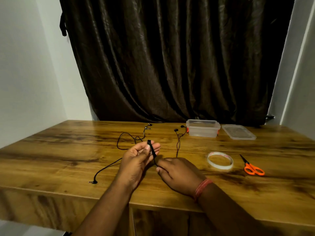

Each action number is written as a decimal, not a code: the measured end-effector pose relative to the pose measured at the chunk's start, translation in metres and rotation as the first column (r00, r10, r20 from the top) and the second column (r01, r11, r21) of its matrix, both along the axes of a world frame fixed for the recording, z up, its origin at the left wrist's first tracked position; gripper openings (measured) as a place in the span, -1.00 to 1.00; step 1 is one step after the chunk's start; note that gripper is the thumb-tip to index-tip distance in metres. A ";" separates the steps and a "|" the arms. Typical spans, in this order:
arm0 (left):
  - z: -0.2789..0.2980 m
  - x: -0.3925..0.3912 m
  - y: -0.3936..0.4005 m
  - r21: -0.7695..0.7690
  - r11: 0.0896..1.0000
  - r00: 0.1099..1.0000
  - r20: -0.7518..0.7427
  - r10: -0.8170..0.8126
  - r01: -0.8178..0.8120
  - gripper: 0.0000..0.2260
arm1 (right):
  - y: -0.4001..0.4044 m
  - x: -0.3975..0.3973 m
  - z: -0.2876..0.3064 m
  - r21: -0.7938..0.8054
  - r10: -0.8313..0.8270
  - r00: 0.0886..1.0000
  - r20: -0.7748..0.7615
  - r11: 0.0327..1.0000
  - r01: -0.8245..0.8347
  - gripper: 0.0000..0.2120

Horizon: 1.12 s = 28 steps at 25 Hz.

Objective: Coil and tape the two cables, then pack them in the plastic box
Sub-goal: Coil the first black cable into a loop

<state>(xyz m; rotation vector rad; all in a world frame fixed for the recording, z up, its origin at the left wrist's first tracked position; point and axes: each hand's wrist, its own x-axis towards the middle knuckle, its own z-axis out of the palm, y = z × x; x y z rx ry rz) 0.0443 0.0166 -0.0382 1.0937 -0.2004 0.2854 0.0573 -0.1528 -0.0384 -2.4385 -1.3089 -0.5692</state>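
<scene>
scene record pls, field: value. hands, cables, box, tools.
left hand: raised above table, holds small coil of black cable
right hand: pinches the strand running from that coil
second cable: loose on table, uncoiled, jack plug near front edge
plastic box: open, far side of table, looks empty
lid: flat on table, right of box
tape roll: on table, right of hands, untouched
scissors: orange handles, right of tape

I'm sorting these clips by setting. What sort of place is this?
Probably a room in a home, not a workshop: a wood-grain table set in a corner between plain white walls, with a dark brown curtain hanging behind it.
</scene>
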 end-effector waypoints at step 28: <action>0.005 -0.004 0.002 -0.118 0.991 0.997 0.036 -0.061 0.065 -0.78 | 0.001 0.010 -0.006 -0.040 -0.122 0.990 -0.065 0.992 0.120 -0.76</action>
